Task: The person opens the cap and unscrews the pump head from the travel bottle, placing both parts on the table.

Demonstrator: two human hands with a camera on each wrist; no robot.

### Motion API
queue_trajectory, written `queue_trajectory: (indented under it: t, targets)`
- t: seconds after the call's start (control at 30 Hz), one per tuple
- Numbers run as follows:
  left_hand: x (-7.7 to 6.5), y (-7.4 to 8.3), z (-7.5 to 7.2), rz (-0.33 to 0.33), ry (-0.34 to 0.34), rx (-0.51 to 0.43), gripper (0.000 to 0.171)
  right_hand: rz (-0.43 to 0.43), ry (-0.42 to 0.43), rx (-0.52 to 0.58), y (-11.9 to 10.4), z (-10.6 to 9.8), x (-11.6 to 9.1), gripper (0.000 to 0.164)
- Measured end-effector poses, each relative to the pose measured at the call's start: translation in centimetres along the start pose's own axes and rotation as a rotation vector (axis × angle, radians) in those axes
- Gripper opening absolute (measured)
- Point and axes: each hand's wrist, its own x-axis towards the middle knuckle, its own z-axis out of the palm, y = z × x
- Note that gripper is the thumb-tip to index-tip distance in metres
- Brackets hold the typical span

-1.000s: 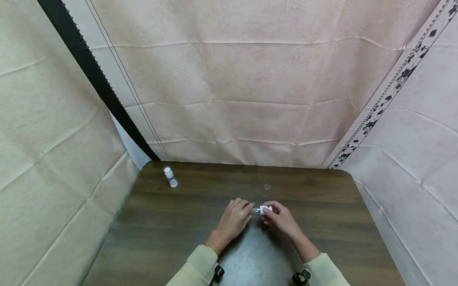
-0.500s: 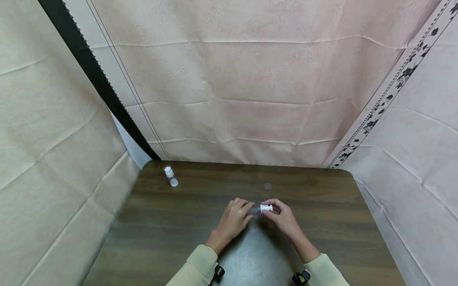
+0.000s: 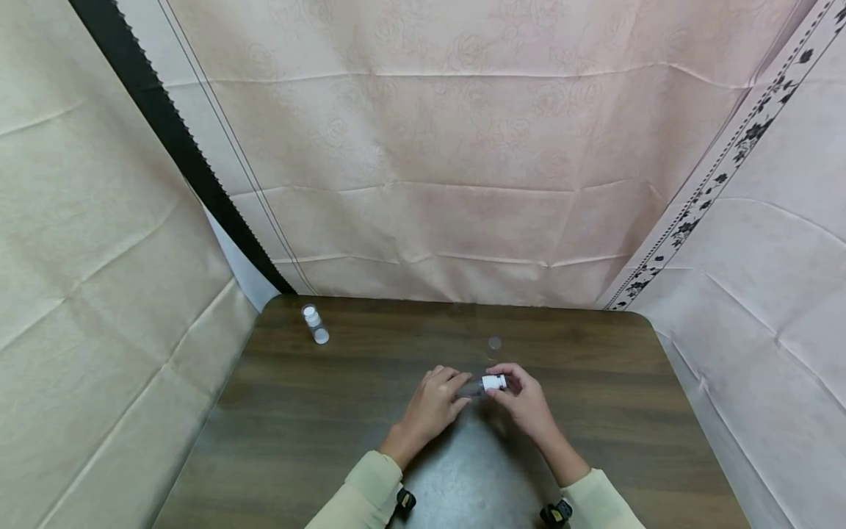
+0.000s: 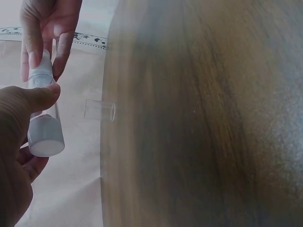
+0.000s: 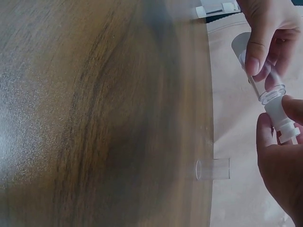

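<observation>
Left hand [image 3: 429, 405] holds the clear bottle [image 5: 263, 85] between thumb and fingers; right hand [image 3: 524, 405] pinches the white top [image 3: 494, 382] at the bottle's other end.

Pale yellow-green on both arms, and look how well they match! Here's the left sleeve [image 3: 360, 491], long and plain, a faint line crossing near its cuff, crease or seam, too small to tell. Over to the right sleeve [image 3: 600, 502], same soft shade, same full-length cut. And at the cuffs, a sharp contrast: the left wrist camera [image 3: 405, 502], small, black and blocky, and its partner, the right wrist camera [image 3: 556, 513], black too, with a little yellowish marking on it! Beyond the cuffs, left hand [image 3: 431, 404] and right hand [image 3: 522, 404] are both bare, wrist to fingertip.
</observation>
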Motion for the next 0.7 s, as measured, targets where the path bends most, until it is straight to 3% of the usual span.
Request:
queue_trajectory:
  t: [0.2, 0.47, 0.57, 0.7]
  targets:
    - [0.08, 0.03, -0.13, -0.018, -0.037, -0.049, 0.04, -0.055, -0.013, 0.055, 0.13, -0.17, -0.14, 0.038]
    - [0.16, 0.15, -0.06, -0.016, -0.04, -0.032, 0.04, -0.127, -0.043, 0.089, 0.1, -0.22, -0.21, 0.044]
    - [0.16, 0.12, -0.02, -0.008, -0.033, -0.013, 0.04, -0.086, -0.008, 0.05, -0.03, -0.06, -0.19, 0.046]
    - [0.13, 0.07, -0.06, 0.029, 0.0, 0.046, 0.04, 0.079, 0.081, -0.016, -0.47, 0.29, -0.15, 0.04]
